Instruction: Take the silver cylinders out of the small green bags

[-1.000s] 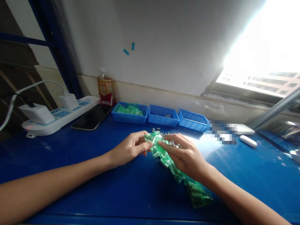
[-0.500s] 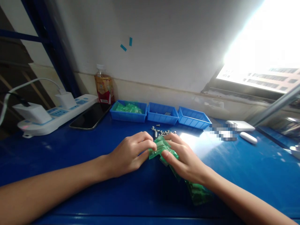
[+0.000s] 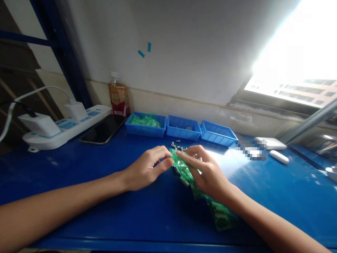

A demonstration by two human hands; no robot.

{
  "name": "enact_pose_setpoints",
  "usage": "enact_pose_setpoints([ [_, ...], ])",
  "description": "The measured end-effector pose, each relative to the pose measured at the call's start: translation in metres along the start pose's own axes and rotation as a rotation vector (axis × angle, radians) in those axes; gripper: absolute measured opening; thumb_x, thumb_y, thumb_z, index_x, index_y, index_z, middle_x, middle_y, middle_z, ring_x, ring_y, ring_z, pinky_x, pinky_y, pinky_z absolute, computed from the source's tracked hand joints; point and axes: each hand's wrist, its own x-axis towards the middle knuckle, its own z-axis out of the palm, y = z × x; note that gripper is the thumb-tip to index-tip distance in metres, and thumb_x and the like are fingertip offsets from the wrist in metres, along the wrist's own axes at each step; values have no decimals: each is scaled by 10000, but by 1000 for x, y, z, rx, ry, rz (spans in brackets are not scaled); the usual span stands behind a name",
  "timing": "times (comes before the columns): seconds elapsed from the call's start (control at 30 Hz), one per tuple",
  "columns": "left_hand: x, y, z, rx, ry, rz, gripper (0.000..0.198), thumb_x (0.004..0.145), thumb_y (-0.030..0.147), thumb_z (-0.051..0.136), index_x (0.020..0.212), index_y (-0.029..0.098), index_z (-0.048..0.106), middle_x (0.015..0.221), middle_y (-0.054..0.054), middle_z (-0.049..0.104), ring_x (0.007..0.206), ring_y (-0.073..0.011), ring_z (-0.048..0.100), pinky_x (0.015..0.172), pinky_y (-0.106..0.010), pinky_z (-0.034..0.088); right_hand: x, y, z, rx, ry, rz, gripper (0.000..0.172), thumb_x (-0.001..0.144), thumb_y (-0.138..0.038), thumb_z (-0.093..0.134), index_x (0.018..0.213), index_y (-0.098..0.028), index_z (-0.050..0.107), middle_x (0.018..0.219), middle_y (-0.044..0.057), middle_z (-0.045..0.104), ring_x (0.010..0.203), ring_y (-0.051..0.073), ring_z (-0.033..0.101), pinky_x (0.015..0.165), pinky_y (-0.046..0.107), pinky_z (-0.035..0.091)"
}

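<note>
A crinkled green plastic bag (image 3: 181, 165) lies between my hands on the blue table. My left hand (image 3: 147, 167) pinches its upper left edge between thumb and fingertips. Over the bag's right side lies my right hand (image 3: 207, 170), its fingers closed on the plastic near the same edge; part of its grip is hidden. Beneath the bag a small metal cylinder (image 3: 184, 181) shows. Another green bag (image 3: 221, 214) with dark pieces inside rests by my right wrist. Small metal screws (image 3: 178, 147) are heaped just behind the hands, partly covered by my right fingers.
Along the wall stand a blue bin (image 3: 146, 130) with green bags, a second bin (image 3: 183, 133) with a few metal pieces, and a third blue bin (image 3: 218, 134). Left are a phone (image 3: 104, 130), a power strip (image 3: 65, 124) and a drink bottle (image 3: 118, 96). A white case (image 3: 279, 157) lies right.
My right thumb has left the top of the bag, and its index finger now reaches toward the left fingertips. The bag has spread flatter, uncovering the metal cylinder. The view has shifted slightly.
</note>
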Motion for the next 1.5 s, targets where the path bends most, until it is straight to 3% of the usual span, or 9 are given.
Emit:
enact_pose_setpoints([
  [0.13,2,3,1,-165,-10,-222,310,934,406,429,796,153,544,715,19,512,665,-110,463,616,-229,373,-1,0,-1,-97,-17,-19,521,848,-33,407,1296,-263,540,1136,114,463,986,213,500,764,378,514],
  [0.4,2,-5,8,-153,155,-198,125,897,299,524,880,176,543,778,27,554,719,-107,507,649,-219,397,1,-11,-5,46,-53,145,540,835,-226,571,1356,-217,429,1297,135,373,1207,245,422,975,411,457],
  [0.6,-3,-1,5,21,150,107,70,921,204,501,915,186,568,850,2,578,780,-106,538,693,-215,427,8,-17,-11,167,-92,285,228,928,-342,466,1013,-197,620,964,68,569,910,194,542,851,385,456],
  [0.8,-7,-2,4,247,50,333,180,918,136,475,998,192,627,979,-57,583,894,-145,530,799,-262,439,8,-23,-12,326,-130,251,354,969,-396,374,764,-190,576,737,13,548,744,157,521,702,304,426],
  [0.97,-4,-1,5,171,-3,207,207,931,234,483,1096,205,605,1055,-58,597,988,-176,528,894,-307,420,4,-17,-6,202,-53,120,207,951,-215,392,906,-178,590,759,26,537,705,149,498,630,282,414],
  [1.1,0,10,1,-106,11,-78,365,977,396,326,925,168,607,899,-29,614,854,-159,552,824,-290,434,2,-5,-4,36,-16,-10,409,911,-100,355,1274,-205,510,969,83,579,843,188,536,725,351,470],
  [1.23,4,13,2,-303,20,-290,386,944,435,364,753,154,547,697,9,537,671,-119,493,677,-246,421,0,1,-4,-86,-38,-44,490,891,-82,381,1329,-269,496,1038,88,538,904,197,538,750,378,507],
  [1.37,7,7,7,-343,46,-319,253,855,392,523,811,149,580,689,10,544,654,-116,496,622,-228,417,0,-2,-3,-77,2,2,508,884,-90,414,1341,-301,480,1174,103,466,1018,201,527,817,392,525],
  [1.5,11,-2,-13,-88,270,-259,262,861,409,535,920,166,615,723,-5,602,664,-134,549,629,-239,440,0,-5,-4,-59,77,42,487,894,-118,446,1351,-287,450,1256,120,409,1133,222,489,894,419,513],
])
